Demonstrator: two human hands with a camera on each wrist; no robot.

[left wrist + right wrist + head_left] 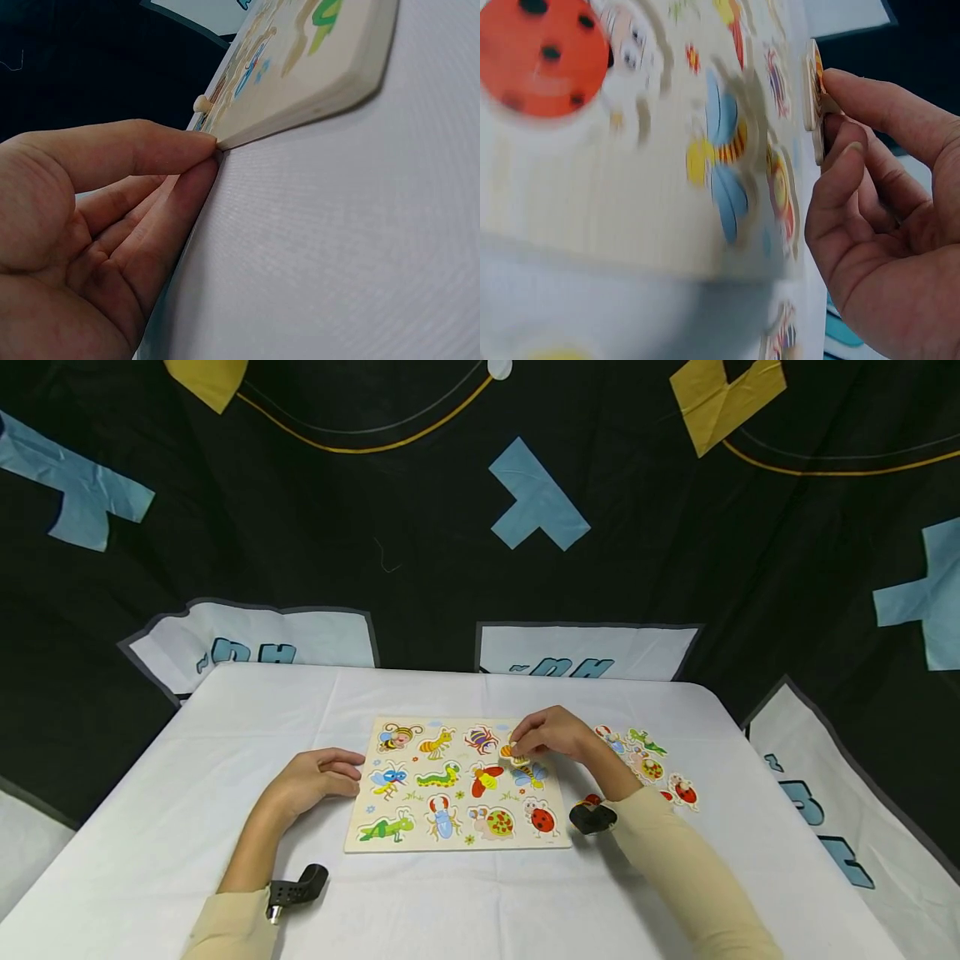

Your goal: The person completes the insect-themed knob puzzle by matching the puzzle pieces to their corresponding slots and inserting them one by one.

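Observation:
A wooden puzzle board printed with colorful insects lies flat on the white table. My left hand rests at the board's left edge, fingertips touching its side; the left wrist view shows the thumb against that edge. Above the board's upper right part, my right hand pinches a puzzle piece with yellow and orange stripes. Seen nearly edge-on in the right wrist view, this piece sits between thumb and finger. The hand hides the board's top right picture.
Several loose pieces lie right of the board, among them a ladybug piece, a snail piece and a green piece. White cloth covers the table. A black curtain hangs behind it.

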